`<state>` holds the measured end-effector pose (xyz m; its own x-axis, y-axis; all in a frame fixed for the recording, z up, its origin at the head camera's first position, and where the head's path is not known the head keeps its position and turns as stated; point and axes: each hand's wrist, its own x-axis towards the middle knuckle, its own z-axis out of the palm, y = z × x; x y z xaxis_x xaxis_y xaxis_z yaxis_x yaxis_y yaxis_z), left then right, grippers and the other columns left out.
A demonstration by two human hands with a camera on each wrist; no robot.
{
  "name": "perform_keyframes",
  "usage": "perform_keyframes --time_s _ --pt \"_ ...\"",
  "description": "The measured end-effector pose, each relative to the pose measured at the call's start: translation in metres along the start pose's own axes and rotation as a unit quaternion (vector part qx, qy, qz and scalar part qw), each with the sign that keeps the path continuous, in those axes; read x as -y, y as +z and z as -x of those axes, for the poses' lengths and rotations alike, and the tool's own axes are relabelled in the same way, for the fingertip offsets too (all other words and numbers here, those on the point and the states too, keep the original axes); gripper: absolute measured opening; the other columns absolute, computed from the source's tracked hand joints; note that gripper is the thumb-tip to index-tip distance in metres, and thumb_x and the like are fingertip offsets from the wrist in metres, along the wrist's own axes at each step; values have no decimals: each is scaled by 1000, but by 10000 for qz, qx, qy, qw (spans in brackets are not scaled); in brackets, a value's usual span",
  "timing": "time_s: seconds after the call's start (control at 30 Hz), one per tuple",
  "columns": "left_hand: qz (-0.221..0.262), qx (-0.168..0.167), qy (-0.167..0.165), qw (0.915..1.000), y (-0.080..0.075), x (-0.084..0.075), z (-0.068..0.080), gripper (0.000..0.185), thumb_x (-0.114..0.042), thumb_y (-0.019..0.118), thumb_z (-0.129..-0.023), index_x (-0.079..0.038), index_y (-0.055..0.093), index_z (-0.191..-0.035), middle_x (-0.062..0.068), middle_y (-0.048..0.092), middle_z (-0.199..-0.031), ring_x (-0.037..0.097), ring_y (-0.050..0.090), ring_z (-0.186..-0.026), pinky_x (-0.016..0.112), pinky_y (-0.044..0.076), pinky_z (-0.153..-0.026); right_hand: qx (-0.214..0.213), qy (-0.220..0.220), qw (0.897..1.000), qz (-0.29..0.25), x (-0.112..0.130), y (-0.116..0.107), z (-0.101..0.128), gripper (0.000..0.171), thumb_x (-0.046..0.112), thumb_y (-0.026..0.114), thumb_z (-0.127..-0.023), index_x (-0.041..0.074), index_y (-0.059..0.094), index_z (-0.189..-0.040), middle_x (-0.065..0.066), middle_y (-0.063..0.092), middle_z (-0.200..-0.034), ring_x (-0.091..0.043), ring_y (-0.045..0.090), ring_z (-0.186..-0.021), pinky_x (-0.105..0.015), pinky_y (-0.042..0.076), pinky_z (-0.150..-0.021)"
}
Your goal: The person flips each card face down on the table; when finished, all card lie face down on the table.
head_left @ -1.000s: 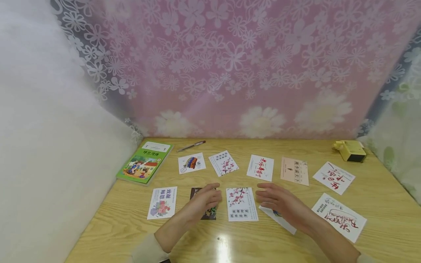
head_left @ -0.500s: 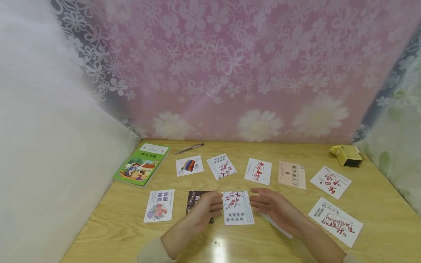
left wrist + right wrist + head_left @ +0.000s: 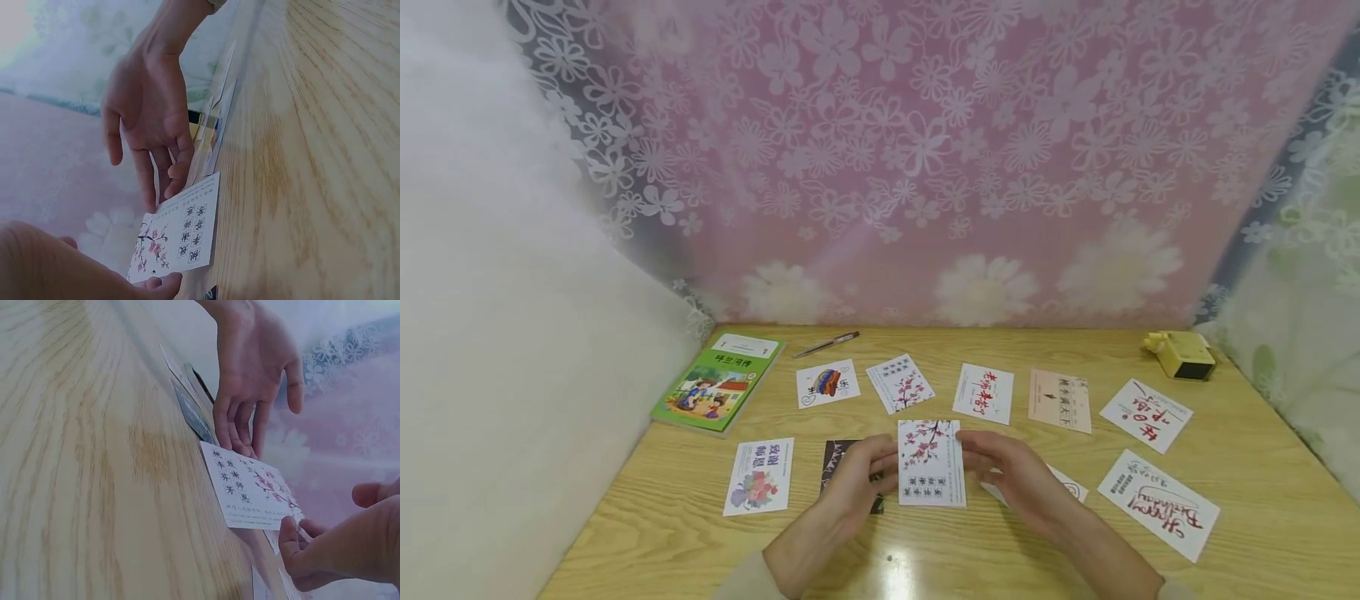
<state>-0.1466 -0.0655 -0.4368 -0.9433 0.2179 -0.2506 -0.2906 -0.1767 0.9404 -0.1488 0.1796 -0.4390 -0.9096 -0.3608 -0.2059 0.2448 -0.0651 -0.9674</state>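
Observation:
A white plum-blossom card [image 3: 931, 463] is held up between my two hands, its lower part showing printed characters. My left hand [image 3: 853, 483] touches the card's left edge with its fingertips, thumb apart from it. At the opposite edge, the fingers of my right hand [image 3: 1026, 483] reach the card, and its thumb also stands clear. In the right wrist view the card [image 3: 247, 490] looks tilted and raised off the wood. Beneath my left hand lies a black card [image 3: 832, 458], partly covered. A white card [image 3: 1070, 482] is mostly hidden under my right hand.
Behind the hands lies a row of cards, among them a peach one [image 3: 1058, 400]. A flower card [image 3: 758, 477] lies at left, a birthday card [image 3: 1159, 504] at right. A green book [image 3: 718, 383], a pen [image 3: 825, 344] and a yellow box-like object [image 3: 1180, 356] stand farther back.
Both hands have closed in from either side to the plum-blossom card's edges. The card, flat on the table before, is now lifted between them. The view has shifted slightly.

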Motion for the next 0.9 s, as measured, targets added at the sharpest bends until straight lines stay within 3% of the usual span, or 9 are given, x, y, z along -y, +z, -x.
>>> perform_keyframes --time_s 0.17,0.33,0.47,0.7,0.9 --pt "-91 -6 66 9999 -3 -5 3 47 -24 53 -103 6 59 -138 16 62 -121 28 55 -112 49 43 -108 -488 -150 9986 -103 5 8 -1 49 29 47 -111 -6 56 -144 -7 65 -133 -23 57 -124 -38 40 -111" --pt "-63 17 131 9999 -7 -8 5 52 -24 52 -103 4 53 -147 16 55 -130 27 54 -117 51 41 -115 -770 -306 9966 9 12 12 1 44 27 47 -111 -4 63 -138 -10 59 -142 -22 55 -122 -35 49 -108" --pt "-128 94 205 9997 -10 -9 4 53 -22 52 -102 2 50 -149 17 56 -128 28 55 -115 49 44 -114 -761 -460 9957 269 16 11 4 42 26 47 -111 -3 65 -136 -12 58 -145 -18 55 -127 -37 47 -111" --pt "158 226 116 9996 -15 -9 2 48 -30 49 -106 5 49 -138 13 66 -117 26 62 -110 47 48 -111 -550 -725 9925 813 18 10 9 39 24 48 -111 -1 69 -132 -12 58 -147 -15 53 -133 -44 44 -115" --pt "188 101 58 9998 -22 -10 -5 33 -28 50 -107 1 63 -118 8 69 -103 21 67 -97 40 56 -100 -474 -667 9905 1104 17 10 10 40 32 49 -111 5 72 -129 -8 60 -144 -21 55 -133 -50 39 -118"
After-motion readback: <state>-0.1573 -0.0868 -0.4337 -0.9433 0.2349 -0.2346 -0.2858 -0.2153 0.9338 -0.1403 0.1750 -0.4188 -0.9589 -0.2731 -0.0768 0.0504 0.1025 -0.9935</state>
